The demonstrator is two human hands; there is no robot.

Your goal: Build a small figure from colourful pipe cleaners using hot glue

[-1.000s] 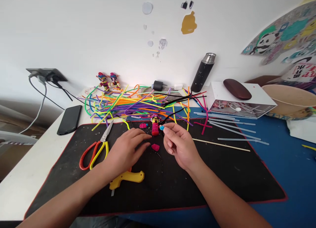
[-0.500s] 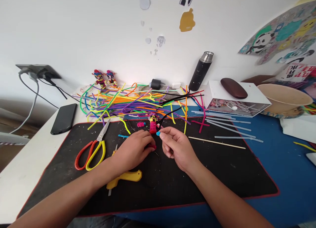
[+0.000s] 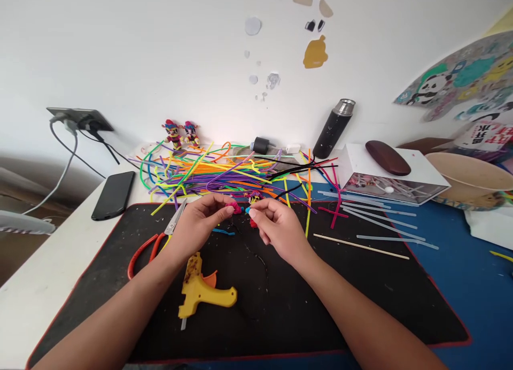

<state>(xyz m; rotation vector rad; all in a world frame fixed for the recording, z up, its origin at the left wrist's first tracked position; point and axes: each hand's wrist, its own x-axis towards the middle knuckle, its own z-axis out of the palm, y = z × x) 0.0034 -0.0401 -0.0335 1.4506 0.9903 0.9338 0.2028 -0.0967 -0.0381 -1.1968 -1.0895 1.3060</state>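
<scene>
My left hand [image 3: 200, 225] pinches a small pink fuzzy coil [image 3: 232, 206] between thumb and fingertips. Just right of it, a bit of blue fuzzy stem [image 3: 247, 210] sits in the pinch of my right hand [image 3: 280, 228]. The two pieces are close together; whether they touch I cannot tell. Behind my right fingers stands a small pipe-cleaner figure [image 3: 255, 198], mostly covered, with some red showing below. A short blue pipe cleaner [image 3: 223, 231] lies on the black mat [image 3: 340, 300] by my left hand. Below it rests a yellow glue gun [image 3: 208, 294].
Scissors [image 3: 142, 252] lie partly under my left forearm. A heap of coloured pipe cleaners [image 3: 200, 172] spreads behind the mat, with two finished figures [image 3: 173, 135] beyond. At right are glue sticks [image 3: 385, 217], a wooden stick [image 3: 360, 246], a white box [image 3: 433, 180] and a black flask [image 3: 334, 129].
My left hand has moved up and left from above the mat, and now holds a pink coil near my right fingertips. The glue gun is more exposed. The whole view has shifted slightly.
</scene>
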